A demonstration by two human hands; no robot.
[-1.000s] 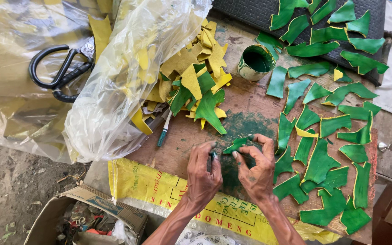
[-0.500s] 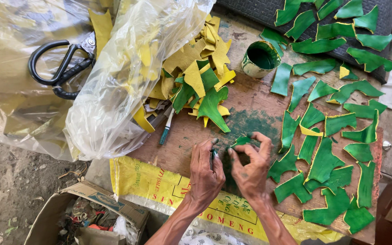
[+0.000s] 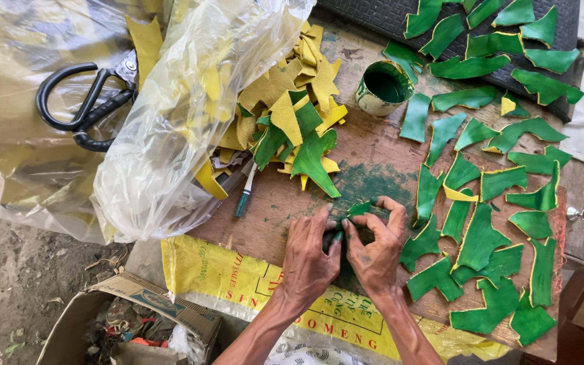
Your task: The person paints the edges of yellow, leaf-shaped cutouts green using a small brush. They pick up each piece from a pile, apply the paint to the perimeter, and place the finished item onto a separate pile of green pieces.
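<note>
outdoor dirt ground at left, with a worn wooden board (image 3: 366,169) as the work surface, stained green in the middle. left hand (image 3: 309,260) and right hand (image 3: 376,250) sit close together at the board's near edge, fingertips of both pinched on one small green piece (image 3: 359,208) held just above the green stain; fingers curled and gripping it, thumbs nearly touching. green-painted leaf-shaped pieces (image 3: 481,236) lie spread flat over the right half of the board, more on a dark mat (image 3: 373,13) at the top. small tin of green paint (image 3: 383,88) stands upright near the top centre. pile of yellow cut pieces (image 3: 292,101), a few green ones mixed in, lies left of the tin, partly under a clear plastic bag (image 3: 170,128). thin brush (image 3: 245,192) lies beside the pile. black-handled scissors (image 3: 86,101) rest on plastic at far left. yellow printed sack (image 3: 238,277) lies under the board's near edge; cardboard box (image 3: 130,324) at bottom left.
</note>
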